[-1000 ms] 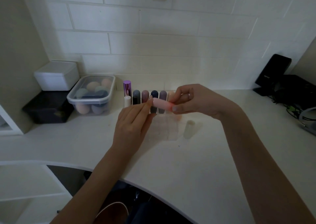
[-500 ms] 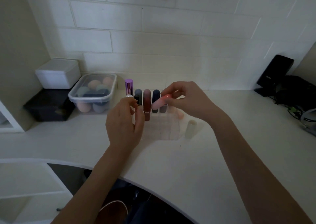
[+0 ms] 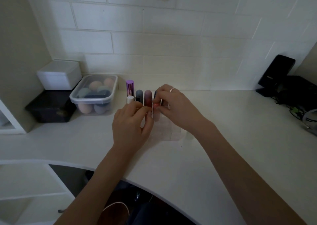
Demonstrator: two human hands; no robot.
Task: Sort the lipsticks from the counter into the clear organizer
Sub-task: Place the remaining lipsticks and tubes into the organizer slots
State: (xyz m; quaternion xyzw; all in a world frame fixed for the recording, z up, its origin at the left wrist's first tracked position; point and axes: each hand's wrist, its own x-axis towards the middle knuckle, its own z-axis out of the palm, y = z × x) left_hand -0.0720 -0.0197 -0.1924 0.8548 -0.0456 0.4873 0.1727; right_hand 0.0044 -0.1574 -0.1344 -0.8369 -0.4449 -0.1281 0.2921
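Bench [image 3: 223, 139] lay bare in front of and to the right of the clear organizer [image 3: 169, 133]. Both hands crowded its back rows: left hand [image 3: 132, 127], right hand [image 3: 176, 108]. Upright lipsticks [image 3: 147, 98] blocked the far side. Lidded tub [image 3: 94, 96] and stacked boxes [image 3: 56, 91] closed the left; black gear with cables [image 3: 291, 91] filled the right corner.

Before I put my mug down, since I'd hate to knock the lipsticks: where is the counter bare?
Bare counter lies right of the right hand, up to the black stand, and along the near edge. Crowded: the organizer under both hands, and the back left by the sponge tub and boxes.
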